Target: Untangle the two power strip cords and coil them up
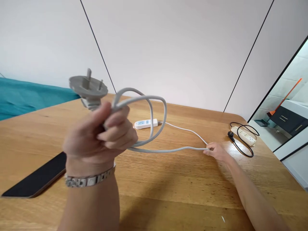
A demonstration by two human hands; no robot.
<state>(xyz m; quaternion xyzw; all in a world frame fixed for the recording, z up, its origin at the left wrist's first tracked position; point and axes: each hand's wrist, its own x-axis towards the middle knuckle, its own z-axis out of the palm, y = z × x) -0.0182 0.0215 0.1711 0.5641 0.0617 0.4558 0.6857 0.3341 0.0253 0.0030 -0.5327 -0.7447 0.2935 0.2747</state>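
My left hand (106, 134), with a metal watch band at the wrist, is raised at the left and closed around a looped white power cord (157, 99). A grey plug (89, 88) sticks up above that fist, its prongs pointing upward. Farther right, my right hand (216, 151) pinches the same cord low over the table. From there the cord runs back to a small white power strip (146, 124) with light-blue socket faces, lying at the middle of the table. Two loops of cord hang to the right of my left hand.
On the wooden table (183, 189), a second power strip (244, 136) lies at the right with a black cord and black plug (231, 135). A dark flat object (36, 176) is at the left. Teal fabric (31, 98) borders the far left; a white wall (168, 48) stands behind.
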